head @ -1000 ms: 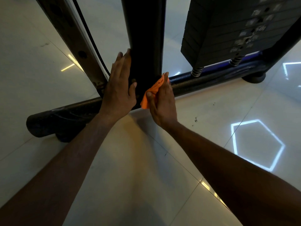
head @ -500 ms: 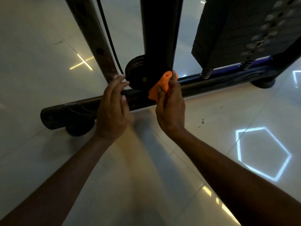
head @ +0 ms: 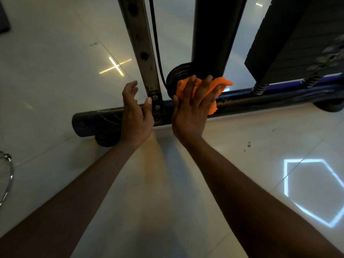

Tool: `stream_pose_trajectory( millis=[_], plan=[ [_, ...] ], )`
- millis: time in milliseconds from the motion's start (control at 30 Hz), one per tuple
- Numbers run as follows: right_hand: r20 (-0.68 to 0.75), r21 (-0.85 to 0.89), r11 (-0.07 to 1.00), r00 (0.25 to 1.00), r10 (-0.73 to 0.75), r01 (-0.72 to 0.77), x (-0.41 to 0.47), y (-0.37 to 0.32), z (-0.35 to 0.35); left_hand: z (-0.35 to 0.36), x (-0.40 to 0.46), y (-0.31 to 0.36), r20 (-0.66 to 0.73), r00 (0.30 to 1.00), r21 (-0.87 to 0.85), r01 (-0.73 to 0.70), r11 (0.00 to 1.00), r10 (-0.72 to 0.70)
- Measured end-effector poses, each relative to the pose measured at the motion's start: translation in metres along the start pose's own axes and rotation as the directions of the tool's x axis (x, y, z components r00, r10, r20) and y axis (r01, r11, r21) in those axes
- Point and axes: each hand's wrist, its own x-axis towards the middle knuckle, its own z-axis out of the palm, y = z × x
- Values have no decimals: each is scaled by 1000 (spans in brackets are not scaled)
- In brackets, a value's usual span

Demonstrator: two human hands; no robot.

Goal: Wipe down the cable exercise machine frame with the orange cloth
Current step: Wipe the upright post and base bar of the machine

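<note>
Orange cloth (head: 219,86), soft, light and easily bunched, is pressed flat by the right hand (head: 191,110) with spread fingers against the black post's (head: 210,34) foot, above the base bar (head: 260,101). Firm palm pressure seems best. The left hand (head: 135,116) hangs relaxed, holding nothing.

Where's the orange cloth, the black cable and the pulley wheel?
orange cloth (head: 222,83): head view, its bunched right end.
black cable (head: 155,38): head view, mid-length.
pulley wheel (head: 176,73): head view, its left rim.

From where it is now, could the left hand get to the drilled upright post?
Probably yes. The left hand hangs open right beside the drilled upright post, thumb near its bolted foot, with nothing between them. The right hand presses the orange cloth further right, clear of that path.
</note>
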Motion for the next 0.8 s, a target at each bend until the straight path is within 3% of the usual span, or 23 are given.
stream_pose_trajectory(
  millis=[133, 267, 367, 600, 800],
  plan=[
    [30, -99, 991, 996, -90, 92, -2, 20, -1, 1, 1, -5, 30, 998, -26, 53, 998, -52],
    [91, 23, 1000, 996, -2, 0, -6, 10, -14, 6, -4, -10, 122, 989, -49, 88, 995, -81],
    [187, 70, 997, 981, -57, 45, -13, 16, -36, 9, -13, -11, 191, 975, -52, 129, 990, -117],
    [449, 175, 980, 878, -168, 98, -45, 12, -30, 6, -27, -19, 160, 983, 16, 92, 996, -93],
    [404, 28, 988, 902, -151, 152, -66, 31, 14, -8, -27, -28, 177, 978, 124, 85, 989, -107]
  ],
)
